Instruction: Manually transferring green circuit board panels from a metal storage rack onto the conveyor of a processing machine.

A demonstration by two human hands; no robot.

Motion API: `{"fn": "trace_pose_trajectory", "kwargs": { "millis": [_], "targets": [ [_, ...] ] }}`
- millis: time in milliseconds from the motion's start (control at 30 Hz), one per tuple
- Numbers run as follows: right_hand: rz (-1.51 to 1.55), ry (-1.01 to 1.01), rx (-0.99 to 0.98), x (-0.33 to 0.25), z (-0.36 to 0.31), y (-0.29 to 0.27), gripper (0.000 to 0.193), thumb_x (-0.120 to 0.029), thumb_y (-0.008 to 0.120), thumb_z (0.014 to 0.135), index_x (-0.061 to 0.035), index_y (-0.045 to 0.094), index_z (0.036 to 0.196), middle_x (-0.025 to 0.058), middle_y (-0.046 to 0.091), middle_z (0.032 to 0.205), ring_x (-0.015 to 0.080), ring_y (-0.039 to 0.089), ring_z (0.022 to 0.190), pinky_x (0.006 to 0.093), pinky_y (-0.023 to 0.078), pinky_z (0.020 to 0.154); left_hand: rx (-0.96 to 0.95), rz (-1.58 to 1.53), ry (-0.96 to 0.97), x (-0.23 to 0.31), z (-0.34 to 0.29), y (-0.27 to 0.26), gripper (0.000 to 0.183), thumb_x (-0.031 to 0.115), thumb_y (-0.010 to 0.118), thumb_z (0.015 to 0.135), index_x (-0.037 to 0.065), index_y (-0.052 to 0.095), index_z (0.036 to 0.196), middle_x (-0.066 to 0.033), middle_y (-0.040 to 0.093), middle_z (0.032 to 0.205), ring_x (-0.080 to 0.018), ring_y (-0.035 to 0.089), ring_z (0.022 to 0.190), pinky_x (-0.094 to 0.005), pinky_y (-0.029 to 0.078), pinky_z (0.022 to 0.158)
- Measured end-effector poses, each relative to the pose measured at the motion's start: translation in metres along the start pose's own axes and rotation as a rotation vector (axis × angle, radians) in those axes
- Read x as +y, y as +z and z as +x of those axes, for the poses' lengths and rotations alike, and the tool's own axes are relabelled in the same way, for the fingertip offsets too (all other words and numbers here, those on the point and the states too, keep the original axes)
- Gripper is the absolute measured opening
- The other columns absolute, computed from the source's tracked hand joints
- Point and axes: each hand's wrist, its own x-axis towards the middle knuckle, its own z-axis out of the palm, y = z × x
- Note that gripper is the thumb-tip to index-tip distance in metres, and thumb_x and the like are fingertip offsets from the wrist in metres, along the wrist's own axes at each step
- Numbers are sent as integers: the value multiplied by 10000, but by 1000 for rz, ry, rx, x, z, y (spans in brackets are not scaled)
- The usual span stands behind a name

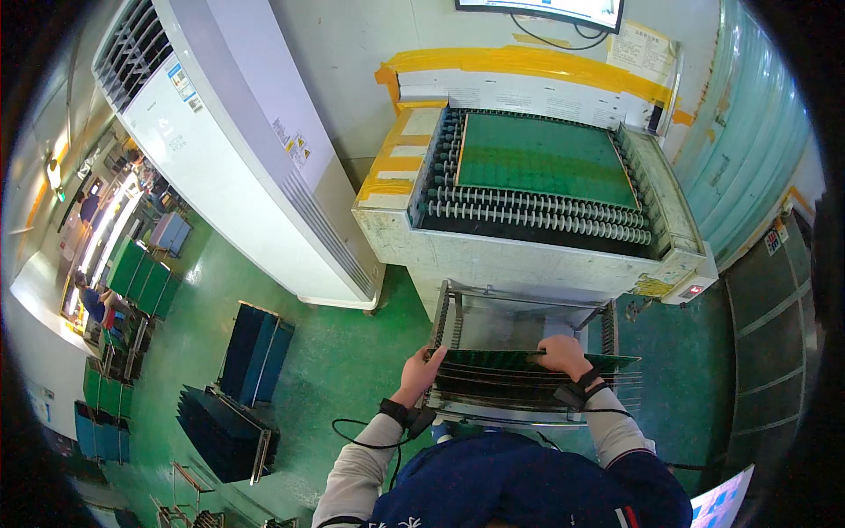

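A slotted metal rack stands before me with several thin boards standing on edge in its near part. My left hand is closed at the left end of the farthest one, a green circuit board, thumb at its top corner. My right hand has its fingers curled over the same board's upper edge, right of the middle. The fingertips behind the board are hidden. Another large green circuit board lies flat on the rollers of a conveyor machine beyond the rack.
A tall white air conditioner stands left of the machine. Racks of dark blue boards sit on the green floor at left. A dark cabinet is at right. Black cables hang from bands on both wrists. People work far left.
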Motion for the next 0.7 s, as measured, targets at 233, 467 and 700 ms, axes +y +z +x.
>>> {"fn": "trace_pose_trajectory", "kwargs": {
  "millis": [233,467,700],
  "targets": [
    [-4,12,-11,-4,-1,-4,542,-649,652,776,-154,742,979,127,718,935,363,670,912,471,530,779,-15,13,-11,-2,1,-1,715,633,556,885,21,622,1248,-183,704,939,-315,687,890,-393,514,791],
    [-6,14,-21,-3,1,-2,527,-637,661,777,-161,741,987,119,718,953,353,671,924,468,527,788,32,13,55,-11,5,3,742,643,557,881,7,611,1259,-166,700,884,-310,688,840,-402,514,765],
    [-12,12,-24,-4,1,-3,516,-628,658,783,-164,740,992,118,717,952,349,669,927,465,523,793,28,30,37,-19,8,5,769,662,542,880,3,603,1273,-181,697,891,-342,684,855,-416,515,766]
  ]
}}
